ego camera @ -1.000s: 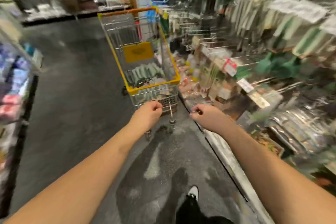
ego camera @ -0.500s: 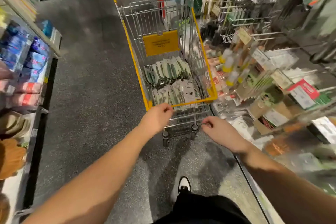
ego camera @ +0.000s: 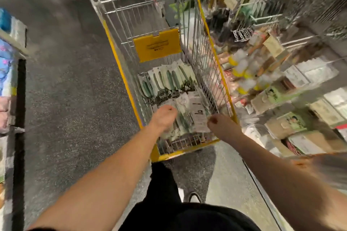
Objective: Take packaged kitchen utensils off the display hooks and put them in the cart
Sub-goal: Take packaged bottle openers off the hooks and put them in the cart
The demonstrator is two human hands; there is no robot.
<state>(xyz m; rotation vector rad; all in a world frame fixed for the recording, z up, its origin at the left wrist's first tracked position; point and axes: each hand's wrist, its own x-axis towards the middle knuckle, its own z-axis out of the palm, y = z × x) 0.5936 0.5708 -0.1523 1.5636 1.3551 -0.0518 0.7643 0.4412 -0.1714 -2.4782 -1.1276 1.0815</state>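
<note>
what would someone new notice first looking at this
The yellow-rimmed wire cart fills the middle of the view, with green-and-white packaged utensils piled on its floor. Both hands, left hand and right hand, reach over its near end above the packs. To the right, display hooks hang crowded with goods.

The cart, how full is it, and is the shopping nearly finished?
Done: packaged utensils already lie in the cart. In hand: nothing clearly; left hand and right hand are over its near end, grips too blurred to judge. Left: more packages hang on the display hooks.
</note>
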